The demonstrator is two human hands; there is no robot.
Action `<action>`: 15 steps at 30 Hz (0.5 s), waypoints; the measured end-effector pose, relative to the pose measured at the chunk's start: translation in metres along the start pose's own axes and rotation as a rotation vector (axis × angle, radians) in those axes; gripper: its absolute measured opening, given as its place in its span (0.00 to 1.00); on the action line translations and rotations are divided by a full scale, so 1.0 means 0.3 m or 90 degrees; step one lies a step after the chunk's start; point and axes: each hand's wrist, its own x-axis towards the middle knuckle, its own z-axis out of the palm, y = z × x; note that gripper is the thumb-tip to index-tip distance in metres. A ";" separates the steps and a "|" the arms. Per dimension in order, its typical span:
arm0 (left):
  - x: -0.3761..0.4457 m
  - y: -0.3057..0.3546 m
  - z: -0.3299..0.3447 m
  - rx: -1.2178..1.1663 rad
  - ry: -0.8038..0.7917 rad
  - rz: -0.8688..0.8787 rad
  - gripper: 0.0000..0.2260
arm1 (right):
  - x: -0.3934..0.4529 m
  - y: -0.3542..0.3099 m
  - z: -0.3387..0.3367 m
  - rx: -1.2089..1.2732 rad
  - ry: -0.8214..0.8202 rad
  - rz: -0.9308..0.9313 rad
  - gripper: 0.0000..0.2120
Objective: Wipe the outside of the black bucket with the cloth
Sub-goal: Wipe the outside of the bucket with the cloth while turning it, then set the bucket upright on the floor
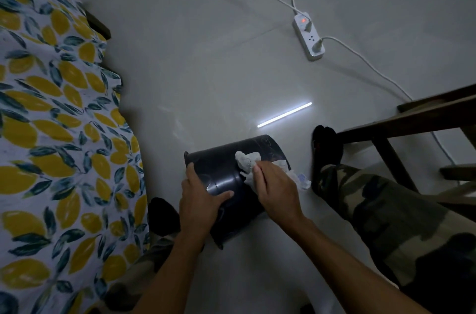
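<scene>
The black bucket [221,167] lies tilted on its side above the grey floor, low in the middle of the head view, its base pointing away from me. My left hand [199,200] grips its near side, thumb laid across the wall. My right hand [277,191] presses a crumpled white cloth [247,160] against the upper wall of the bucket near its base. Part of the cloth trails out to the right under my fingers.
A bed with a lemon-print sheet [51,133] fills the left. A white power strip [307,35] with cables lies on the floor at the back. A dark wooden chair frame [412,118] stands at right. My legs in camouflage trousers [386,210] flank the bucket.
</scene>
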 end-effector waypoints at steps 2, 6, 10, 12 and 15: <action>0.007 0.000 -0.010 -0.030 0.008 -0.001 0.55 | 0.002 -0.010 -0.005 0.011 -0.006 0.009 0.10; 0.000 0.034 -0.049 -0.010 0.047 0.029 0.55 | 0.015 -0.039 -0.033 0.062 0.001 0.030 0.09; -0.015 0.090 -0.087 0.076 0.103 0.102 0.54 | 0.030 -0.074 -0.045 0.149 -0.010 0.081 0.11; -0.015 0.116 -0.093 0.128 0.107 0.150 0.50 | 0.038 -0.096 -0.042 0.166 0.012 0.112 0.12; -0.018 0.116 -0.074 0.231 0.115 0.219 0.42 | 0.053 -0.124 -0.047 0.210 0.044 0.143 0.12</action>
